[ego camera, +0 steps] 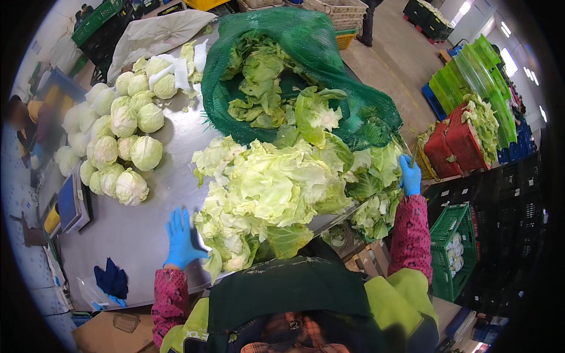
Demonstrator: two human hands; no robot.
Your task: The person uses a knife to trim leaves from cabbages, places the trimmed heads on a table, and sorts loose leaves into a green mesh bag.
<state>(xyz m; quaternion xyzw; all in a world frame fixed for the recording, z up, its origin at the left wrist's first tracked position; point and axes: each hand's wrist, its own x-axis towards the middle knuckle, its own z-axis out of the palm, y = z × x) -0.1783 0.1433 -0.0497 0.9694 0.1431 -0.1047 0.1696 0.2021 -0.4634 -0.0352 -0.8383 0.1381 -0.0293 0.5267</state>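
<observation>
My left hand (180, 240), in a blue glove, rests with spread fingers on the metal table (145, 238), at the left edge of a heap of loose cabbage leaves (282, 181). Out to the right, my right hand (410, 174), also gloved in blue, is closed around a thin handle, perhaps a knife's; its blade cannot be made out. Beside that hand, more leaves (375, 176) hang over the table's right edge. Behind the heap lies a green mesh sack (282, 26), its mouth towards me, with darker outer leaves (260, 70) inside. Trimmed cabbage heads (146, 153) are grouped at the left.
A scale (73, 203) stands at the table's left edge, with a dark blue cloth (111, 279) nearer me. Red crates (459, 141) of leaves and a green crate (452, 251) stand to the right. Another person (37, 119) is at the far left; a dark-trousered leg (368, 22) shows beyond.
</observation>
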